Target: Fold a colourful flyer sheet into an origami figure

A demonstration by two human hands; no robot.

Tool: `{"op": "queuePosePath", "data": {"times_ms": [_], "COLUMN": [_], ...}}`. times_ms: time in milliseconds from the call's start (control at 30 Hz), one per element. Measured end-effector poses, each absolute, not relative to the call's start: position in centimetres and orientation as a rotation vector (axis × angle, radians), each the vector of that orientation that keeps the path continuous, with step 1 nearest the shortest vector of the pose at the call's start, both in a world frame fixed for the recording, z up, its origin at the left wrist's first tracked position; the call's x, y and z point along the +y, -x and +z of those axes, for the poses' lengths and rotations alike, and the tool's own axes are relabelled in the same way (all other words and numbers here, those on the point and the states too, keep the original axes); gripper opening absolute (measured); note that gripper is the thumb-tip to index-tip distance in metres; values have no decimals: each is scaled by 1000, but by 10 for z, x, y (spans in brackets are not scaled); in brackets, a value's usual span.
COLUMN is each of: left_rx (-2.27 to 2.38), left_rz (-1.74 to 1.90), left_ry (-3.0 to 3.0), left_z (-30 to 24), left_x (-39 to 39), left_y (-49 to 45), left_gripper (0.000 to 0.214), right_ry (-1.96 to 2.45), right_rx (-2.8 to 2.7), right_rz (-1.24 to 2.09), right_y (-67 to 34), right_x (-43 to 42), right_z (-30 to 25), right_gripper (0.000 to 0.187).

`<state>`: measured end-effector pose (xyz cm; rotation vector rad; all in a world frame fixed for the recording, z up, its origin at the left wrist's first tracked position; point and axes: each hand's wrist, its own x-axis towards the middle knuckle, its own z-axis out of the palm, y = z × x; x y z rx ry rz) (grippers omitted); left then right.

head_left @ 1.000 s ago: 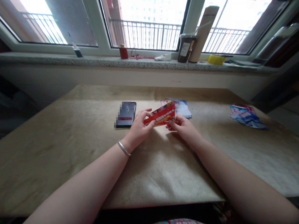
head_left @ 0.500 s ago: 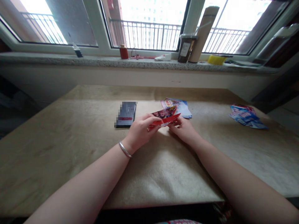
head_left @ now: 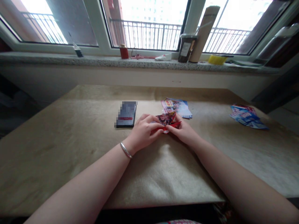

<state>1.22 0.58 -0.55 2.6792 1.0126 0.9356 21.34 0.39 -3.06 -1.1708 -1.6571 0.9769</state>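
A red printed leaflet (head_left: 167,119), partly folded, is low over the table (head_left: 70,130) between both hands. My left hand (head_left: 143,132), with a silver bracelet on the wrist, pinches its left side with closed fingers. My right hand (head_left: 184,132) grips its right side, fingers closed. Just behind the hands lies a small stack of colourful leaflets (head_left: 178,107). A dark phone (head_left: 126,114) lies flat to the left of my left hand.
Another pile of blue and red leaflets (head_left: 246,116) lies at the table's right. The window sill (head_left: 93,60) behind holds a red cup (head_left: 123,52), a dark jar (head_left: 185,48), a cardboard tube (head_left: 203,29) and a yellow object (head_left: 216,59).
The red leaflet was held up and open facing me; it has been folded over and lowered toward the table, with both hands drawn closer together.
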Motion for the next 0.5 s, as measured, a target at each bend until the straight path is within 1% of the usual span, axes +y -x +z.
{"op": "queuePosePath", "data": {"times_ms": [100,267,367,433,500], "left_rx": [1104,1320,1292,1258,1210], "left_rz": [1096,1294,1276,1191,1094], "left_ry": [-2585,-2330,-2138,-1949,-1862], "left_z": [-4,-11,-19,-22,-24], "left_x": [5,14,21,23,23], "left_y": [-11,-8,-7,-8,-10], "left_gripper": [19,31,40,45,45], "right_ry": [1187,1126,1089,1072,1060], "right_rx": [-1664,-1664,-1627,-1593,-1556], "right_rz": [960,993,1075,1124,1174], "right_y": [-215,-215,-214,-213,-212], "right_x": [6,5,4,4,4], "right_z": [-32,-30,-29,-28,-29], "right_gripper": [56,58,55,56,57]}}
